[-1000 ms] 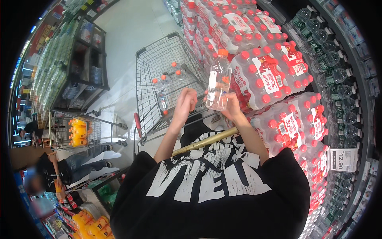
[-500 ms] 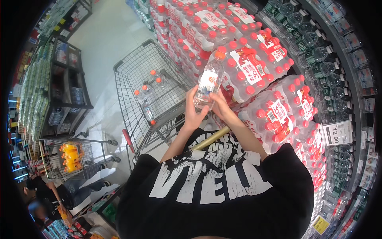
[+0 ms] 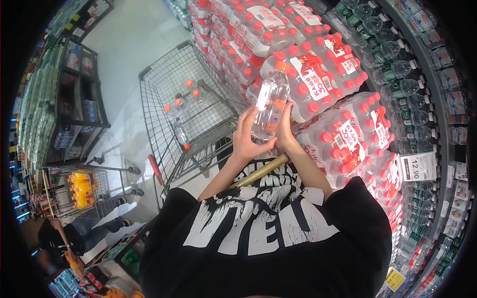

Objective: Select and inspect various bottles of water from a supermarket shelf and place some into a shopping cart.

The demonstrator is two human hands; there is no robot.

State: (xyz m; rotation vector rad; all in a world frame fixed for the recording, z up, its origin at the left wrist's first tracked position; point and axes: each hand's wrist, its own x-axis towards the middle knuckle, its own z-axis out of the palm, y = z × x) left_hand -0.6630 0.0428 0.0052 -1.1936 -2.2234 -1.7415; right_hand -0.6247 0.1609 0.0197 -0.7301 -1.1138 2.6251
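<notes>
Between my two hands stands a clear plastic water bottle (image 3: 271, 102) with an orange-red cap, tilted slightly to the right. My left hand (image 3: 246, 139) is closed around its lower left side, thumb across the base. My right hand (image 3: 285, 128) presses against the lower right side. Just left of my hands, a wire shopping cart (image 3: 158, 133) contains several similar bottles (image 3: 183, 133) with orange-red caps; some stand and one lies tipped. Wrapped multipacks (image 3: 310, 79) of red-capped bottles are stacked right behind the held bottle.
Shelves of green-labelled bottles (image 3: 410, 87) run along the right, with a white price tag (image 3: 418, 167). At left are a dark shelf unit (image 3: 79, 99) and a second cart holding orange drinks (image 3: 82, 188). A person (image 3: 74, 233) is at lower left. A gold-coloured bar (image 3: 261, 172) crosses below my wrists.
The bottle has been turned, so its white label no longer faces me. My right hand has shifted outward along its right side. Bottle and hands sit slightly further right in view.
</notes>
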